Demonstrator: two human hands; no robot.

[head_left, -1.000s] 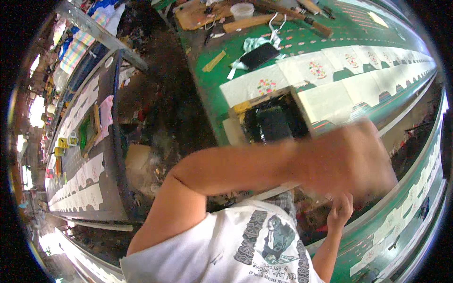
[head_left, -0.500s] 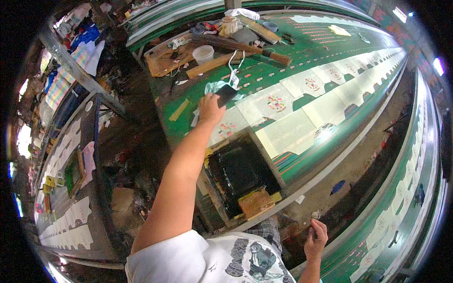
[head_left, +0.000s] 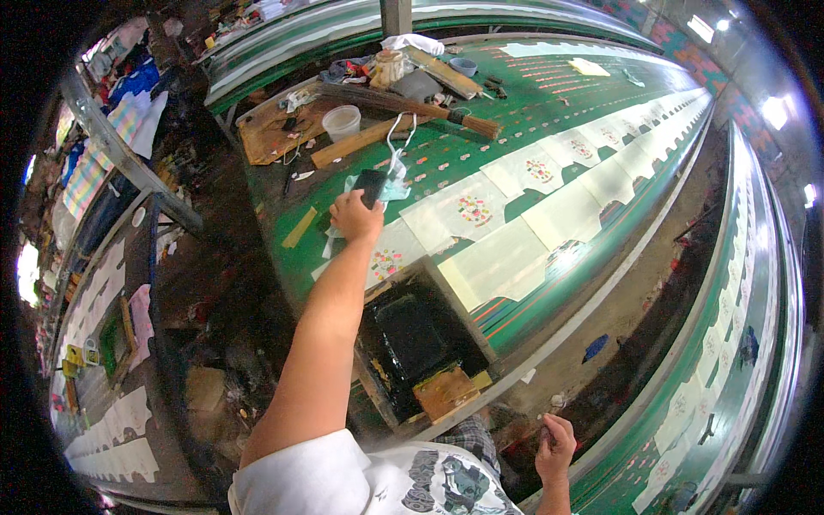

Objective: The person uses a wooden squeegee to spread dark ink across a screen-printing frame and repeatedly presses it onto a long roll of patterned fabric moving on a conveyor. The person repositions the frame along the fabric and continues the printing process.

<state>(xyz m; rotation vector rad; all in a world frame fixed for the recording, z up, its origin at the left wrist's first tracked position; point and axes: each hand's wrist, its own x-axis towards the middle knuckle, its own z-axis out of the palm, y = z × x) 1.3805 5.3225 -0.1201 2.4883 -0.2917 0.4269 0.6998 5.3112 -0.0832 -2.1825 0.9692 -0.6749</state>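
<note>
The left hand point(head_left: 354, 216) has reached farther, fingers gripping the dark phone point(head_left: 371, 184); right hand point(head_left: 556, 445) loosely curled.

A long green counter point(head_left: 515, 112) carries white cloth panels point(head_left: 506, 257) with multicoloured floral prints; the phone point(head_left: 370, 184) is black, the printing frame's point(head_left: 416, 339) screen inky black, the cup point(head_left: 342, 122) translucent white.

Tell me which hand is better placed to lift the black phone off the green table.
Left, likely. The left hand is stretched out on the black phone on the green table; the right hand hangs low beside the body.
</note>
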